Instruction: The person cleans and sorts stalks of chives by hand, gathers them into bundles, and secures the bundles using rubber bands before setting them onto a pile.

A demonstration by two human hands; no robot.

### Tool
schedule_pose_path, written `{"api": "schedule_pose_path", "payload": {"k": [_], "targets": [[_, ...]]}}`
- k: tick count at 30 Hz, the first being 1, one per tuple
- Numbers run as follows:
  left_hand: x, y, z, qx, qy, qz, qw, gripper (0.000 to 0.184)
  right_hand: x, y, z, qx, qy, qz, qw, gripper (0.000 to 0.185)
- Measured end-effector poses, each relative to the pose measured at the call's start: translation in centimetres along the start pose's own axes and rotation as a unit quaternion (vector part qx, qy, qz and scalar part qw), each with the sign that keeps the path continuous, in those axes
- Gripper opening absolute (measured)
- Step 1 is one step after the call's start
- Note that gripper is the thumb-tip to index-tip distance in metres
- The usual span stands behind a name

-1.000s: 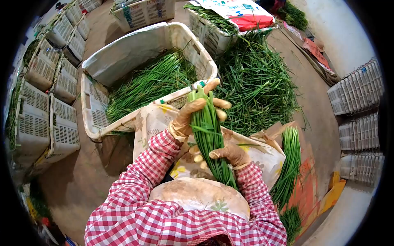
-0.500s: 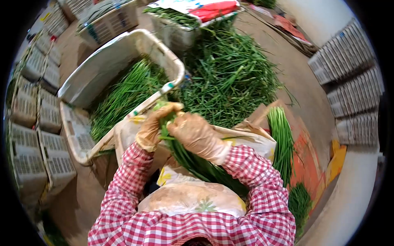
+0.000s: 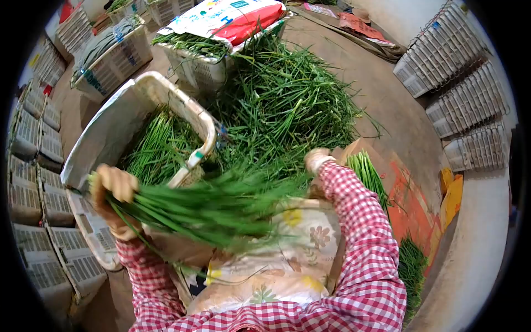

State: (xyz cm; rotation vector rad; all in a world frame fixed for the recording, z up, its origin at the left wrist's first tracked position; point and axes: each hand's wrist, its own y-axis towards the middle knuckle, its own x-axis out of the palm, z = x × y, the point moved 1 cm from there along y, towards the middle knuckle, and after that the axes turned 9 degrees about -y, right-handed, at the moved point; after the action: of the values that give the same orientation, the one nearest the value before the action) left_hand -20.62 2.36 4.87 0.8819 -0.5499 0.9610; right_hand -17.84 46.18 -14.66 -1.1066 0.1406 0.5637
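Gloved, my left hand [image 3: 115, 196] is closed round the pale stem ends of a bunch of long green stalks [image 3: 204, 207]. The leafy end stretches right over my lap and is smeared by motion. My right hand [image 3: 318, 157], also gloved, is at the lower right edge of the loose green pile [image 3: 287, 105]; its fingers are mostly hidden. Just right of it lies a neat bundle [image 3: 367, 174]. A white crate [image 3: 207, 130] with more stalks [image 3: 157, 144] stands behind my left hand. A patterned apron [image 3: 315, 235] covers my lap.
At the back stands another crate [image 3: 193, 69] of greens with a red and white bag [image 3: 232, 22] on top. Crates line the left side [image 3: 25, 191]. Stacked crates [image 3: 442, 52] stand along the right wall. A small green bunch [image 3: 410, 271] lies at the lower right.
My hands have moved apart. My left hand has swung left with the bunch, whose leafy end now points right. My right hand has let go and moved right, to the pile. The view has shifted right.
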Motion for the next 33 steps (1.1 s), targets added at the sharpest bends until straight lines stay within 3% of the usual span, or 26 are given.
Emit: {"api": "schedule_pose_path", "payload": {"k": [1, 2, 3, 5, 6, 7, 11, 14, 17, 18, 20, 22, 23, 25, 27, 29, 31, 33], "targets": [[-0.4, -0.3, -1.7, -0.033, 0.055, 0.008, 0.998, 0.027, -1.1, 0.0, 0.2, 0.006, 0.004, 0.000, 1.000, 0.057], [-0.5, -0.7, -3.5, -0.066, 0.093, 0.048, 0.992, 0.025, -2.2, -0.7, 0.2, -0.052, 0.221, -0.023, 0.974, 0.055], [-0.1, -0.8, -5.1, -0.129, 0.102, 0.061, 0.985, 0.023, -3.0, -0.7, 0.4, -0.109, 0.426, -0.043, 0.897, 0.055], [-1.1, -0.9, -8.2, -0.197, 0.108, 0.074, 0.972, 0.024, -1.5, 9.4, 0.6, -0.019, 0.642, 0.073, 0.763, 0.050], [-1.5, -0.9, -9.2, -0.236, 0.093, 0.090, 0.963, 0.026, -2.4, 8.4, 0.9, 0.078, 0.626, 0.195, 0.751, 0.045], [-1.9, -0.8, -10.1, -0.274, 0.075, 0.105, 0.953, 0.030, -2.8, 9.2, 1.0, 0.158, 0.631, 0.232, 0.723, 0.046], [-3.7, -0.1, -12.2, -0.318, 0.070, 0.088, 0.941, 0.035, -4.5, 12.1, 0.5, 0.211, 0.726, 0.199, 0.624, 0.056], [-4.7, -0.1, -13.1, -0.352, 0.067, 0.117, 0.926, 0.027, -5.8, 14.2, -0.3, 0.226, 0.689, 0.219, 0.652, 0.052], [-5.1, 0.3, -13.1, -0.338, 0.086, 0.162, 0.923, 0.025, -5.2, 16.1, -1.1, 0.202, 0.731, 0.253, 0.601, 0.037], [-5.3, 0.4, -13.1, -0.338, 0.085, 0.162, 0.923, 0.025, -5.3, 14.6, -1.0, 0.156, 0.750, 0.255, 0.589, 0.034], [-5.1, 0.4, -12.9, -0.243, 0.193, 0.173, 0.935, 0.025, -4.2, 15.0, -1.4, 0.088, 0.796, 0.283, 0.528, 0.030], [-3.8, 1.0, -12.4, -0.234, 0.200, 0.179, 0.934, 0.026, -4.9, 10.4, -0.7, -0.014, 0.840, 0.298, 0.454, 0.025], [-4.0, 0.9, -12.3, -0.222, 0.184, 0.162, 0.944, 0.026, -5.7, 7.2, 0.4, -0.043, 0.812, 0.283, 0.508, 0.025], [-4.7, 0.3, -11.9, -0.219, 0.099, 0.156, 0.958, 0.025, -7.3, -0.7, 1.2, -0.101, 0.781, 0.302, 0.536, 0.024], [-3.2, 0.6, -10.8, -0.222, 0.082, 0.147, 0.960, 0.024, -7.6, -6.9, 0.5, -0.072, 0.549, 0.465, 0.691, 0.021], [-2.2, 0.7, -10.0, -0.202, 0.045, 0.093, 0.974, 0.022, -7.1, -13.6, -1.6, -0.083, 0.393, 0.602, 0.690, 0.018], [-0.2, 0.5, -9.2, -0.193, 0.034, 0.095, 0.976, 0.019, -6.5, -18.8, -4.2, -0.107, 0.348, 0.634, 0.683, 0.017], [0.4, 0.0, -8.5, -0.229, 0.144, 0.073, 0.960, 0.029, -5.7, -22.1, -6.6, -0.108, 0.333, 0.640, 0.684, 0.017]]}}
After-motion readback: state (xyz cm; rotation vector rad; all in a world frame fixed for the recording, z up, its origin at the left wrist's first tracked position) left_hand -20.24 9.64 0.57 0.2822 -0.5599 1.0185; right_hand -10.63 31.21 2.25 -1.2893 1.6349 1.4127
